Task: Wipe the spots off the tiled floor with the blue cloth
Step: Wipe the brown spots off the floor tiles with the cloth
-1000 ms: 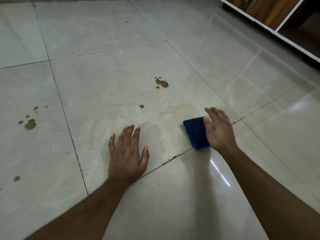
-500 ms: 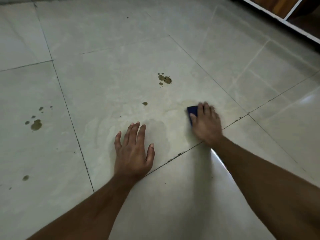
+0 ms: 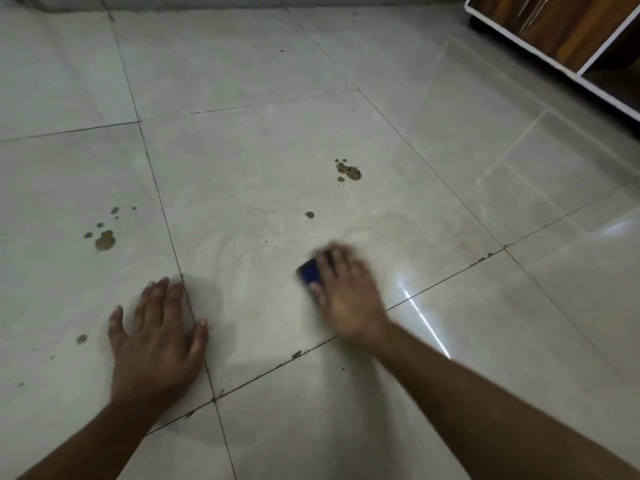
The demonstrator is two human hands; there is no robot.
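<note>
My right hand [image 3: 346,292] is blurred and presses the blue cloth [image 3: 310,271] flat on the pale tiled floor [image 3: 242,168]; only the cloth's left edge shows past my fingers. My left hand [image 3: 156,337] lies flat with fingers spread on the floor, across a grout line. A cluster of brown spots [image 3: 348,171] sits beyond the cloth, with a single spot [image 3: 309,215] nearer it. More brown spots [image 3: 104,240] lie on the tile to the left, and a small one [image 3: 81,338] is beside my left hand.
A wooden cabinet with a white frame [image 3: 554,43] stands at the top right. Dark crumbs [image 3: 296,355] dot the grout line below my right hand. A faint wet smear [image 3: 381,230] marks the tile around the cloth.
My right hand has slid the cloth left and toward me across the tile. My left hand has shifted left onto the grout line.
</note>
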